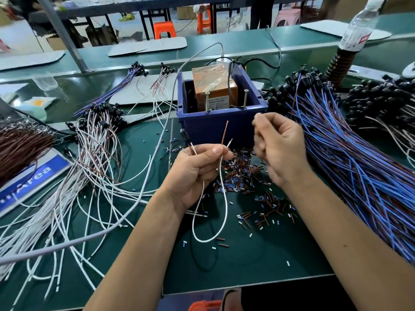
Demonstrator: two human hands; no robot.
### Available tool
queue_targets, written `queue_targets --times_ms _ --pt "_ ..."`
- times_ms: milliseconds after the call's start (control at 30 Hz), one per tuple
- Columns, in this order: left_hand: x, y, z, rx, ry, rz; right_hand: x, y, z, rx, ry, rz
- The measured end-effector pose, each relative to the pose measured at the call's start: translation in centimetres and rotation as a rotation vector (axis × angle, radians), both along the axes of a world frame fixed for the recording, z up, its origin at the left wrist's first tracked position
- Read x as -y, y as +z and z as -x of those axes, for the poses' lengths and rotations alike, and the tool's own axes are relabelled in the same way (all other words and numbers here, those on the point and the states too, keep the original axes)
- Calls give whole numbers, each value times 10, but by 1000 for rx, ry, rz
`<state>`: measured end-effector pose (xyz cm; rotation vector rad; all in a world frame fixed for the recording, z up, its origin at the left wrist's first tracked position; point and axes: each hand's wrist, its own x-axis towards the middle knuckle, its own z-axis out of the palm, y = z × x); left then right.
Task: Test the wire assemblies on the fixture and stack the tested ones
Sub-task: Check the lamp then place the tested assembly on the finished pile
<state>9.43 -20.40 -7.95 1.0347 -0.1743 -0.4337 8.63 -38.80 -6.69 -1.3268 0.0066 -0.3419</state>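
Observation:
My left hand [197,171] pinches a wire assembly [221,198] in front of the fixture. Its white wire loops down below my palm. The stripped brown and white ends stick up past my thumb, and its black component shows just above my fingers. The fixture is a blue bin [215,124] holding an orange transformer [214,86], with two upright screws [206,102] at its front rim. My right hand [278,147] hovers to the right of the wire ends, fingers curled, slightly blurred. Whether it holds anything is unclear.
A pile of white and brown assemblies [94,140] lies at left. A big heap of blue assemblies [350,149] fills the right. Cut insulation bits [244,176] litter the green mat. A grey cable [139,198] crosses the table. A water bottle [357,30] stands at back right.

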Motion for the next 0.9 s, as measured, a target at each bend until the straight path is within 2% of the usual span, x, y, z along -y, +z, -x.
queue_targets --times_ms 67,167,233,333,433,567,667,800,900 --pt "-2 0 -1 -2 46 33 2 0 1 -20 1 39" --pt "-3 0 -2 5 105 53 -12 -7 5 -79 146 152" --pt "0 1 -1 36 158 48 -19 -9 5 -111 274 140" --pt "2 2 0 101 340 72 -18 -10 4 -141 442 98" --pt "4 5 -1 115 428 106 -20 -13 6 -145 470 165" --pt "7 5 0 155 423 67 -21 -11 7 -26 381 210" --pt "6 2 -2 262 582 -40 -17 -7 9 83 285 242" --pt "10 1 2 559 777 -294 -18 -7 11 231 59 433" --pt "12 1 1 602 926 -323 -22 -10 12 313 -153 489"
